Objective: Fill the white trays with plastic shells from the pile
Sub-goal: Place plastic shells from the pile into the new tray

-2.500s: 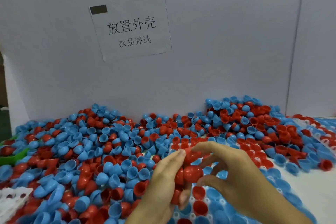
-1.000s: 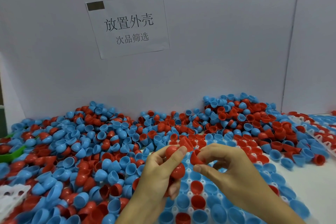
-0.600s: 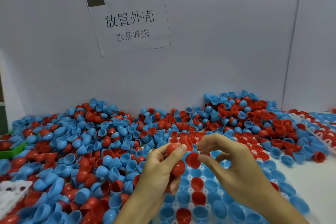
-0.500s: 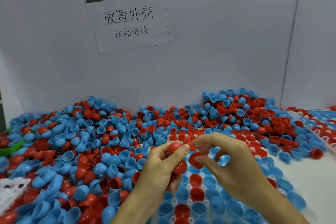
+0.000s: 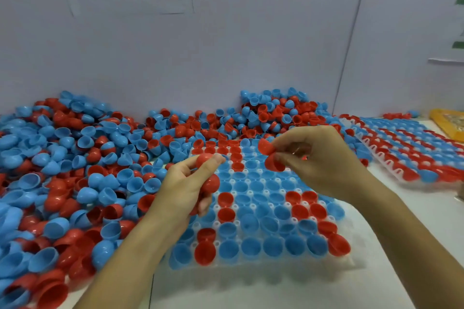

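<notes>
While both my forearms reach in from the near edge, the white tray (image 5: 352, 264) lies closest to me on the table, most of its pockets already seated with blue and red shells, open side up; a few bare white pockets seem to remain near its middle, though I cannot count them. Above the tray's left part my left hand (image 5: 187, 189) is curled shut round a small stock of red shells (image 5: 210, 183), one pinched at the fingertips and at least one more cupped in the palm. Further on and to the right, my right hand (image 5: 317, 160) hovers over the tray, thumb and fingers closed on two red shells (image 5: 270, 155), one above the other. I judge I am mid-placement: pulling shells off the stock and feeding them into pockets. Next I need to pick an empty pocket, turn a shell mouth-up, and press it down without knocking its neighbours. Beyond the hands the pile (image 5: 82, 158) of loose shells spreads across the table to the back wall, and a second tray (image 5: 411, 148), seemingly full, sits far right.
</notes>
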### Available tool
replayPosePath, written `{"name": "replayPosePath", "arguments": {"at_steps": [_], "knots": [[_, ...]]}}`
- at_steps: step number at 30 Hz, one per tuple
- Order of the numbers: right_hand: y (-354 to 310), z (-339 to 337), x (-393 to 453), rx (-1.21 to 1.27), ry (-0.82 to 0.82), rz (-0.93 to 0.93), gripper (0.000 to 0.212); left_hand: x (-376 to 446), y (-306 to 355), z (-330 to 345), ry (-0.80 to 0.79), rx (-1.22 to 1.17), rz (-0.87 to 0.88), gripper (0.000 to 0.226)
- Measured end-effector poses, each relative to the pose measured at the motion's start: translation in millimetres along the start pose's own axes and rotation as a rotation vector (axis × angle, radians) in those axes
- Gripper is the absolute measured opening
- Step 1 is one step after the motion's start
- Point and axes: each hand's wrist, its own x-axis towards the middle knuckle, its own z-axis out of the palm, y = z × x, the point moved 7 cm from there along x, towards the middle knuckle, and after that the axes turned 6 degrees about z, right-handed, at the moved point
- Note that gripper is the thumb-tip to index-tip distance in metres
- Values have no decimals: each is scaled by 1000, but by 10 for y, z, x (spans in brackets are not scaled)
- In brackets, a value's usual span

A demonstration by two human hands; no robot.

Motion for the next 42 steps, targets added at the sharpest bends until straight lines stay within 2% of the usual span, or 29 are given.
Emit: {"name": "replayPosePath", "arguments": {"at_steps": [7, 12, 15, 18, 22, 25, 27, 28, 31, 33, 35, 36, 38, 40, 42], "knots": [[516, -455, -542, -311, -232, 270, 18, 8, -59, 35, -20, -8, -22, 41], [840, -444, -882, -445, -401, 479, 17, 17, -76, 29, -16, -65, -41, 33], [891, -280, -959, -510, -465, 484, 13, 12, -83, 19, -2, -64, -50, 34], [930, -129, -997, -596, -532, 484, 17, 10, -72, 7, 19, -72, -57, 35], [968, -100, -1017, -667, -553, 480, 18, 45, -40, -116, 50, -107, -33, 35], [970, -110, -1026, -656, -566, 491, 21, 131, 33, -395, 176, -122, 13, 30], [970, -123, -1027, -634, -574, 490, 23, 184, 117, -691, 340, 5, 66, 28], [971, -131, -1028, -625, -577, 490, 24, 191, 183, -856, 426, 148, 108, 28], [980, -166, -1035, -611, -565, 485, 25, 171, 350, -1224, 577, 739, 197, 32], [972, -189, -1044, -604, -549, 472, 24, 173, 332, -1326, 552, 1048, 113, 48], [955, -216, -1049, -586, -522, 471, 23, 150, 328, -1298, 515, 1235, 32, 54], [935, -229, -1045, -579, -504, 466, 23, 131, 354, -1238, 502, 1285, 45, 54], [853, -239, -1016, -561, -457, 430, 23, 89, 457, -980, 423, 1298, 216, 44], [693, -210, -960, -498, -388, 365, 21, 19, 541, -546, 191, 1167, 422, 26], [475, -124, -899, -395, -315, 286, 19, -81, 506, -62, -137, 1096, 471, 17]]}}
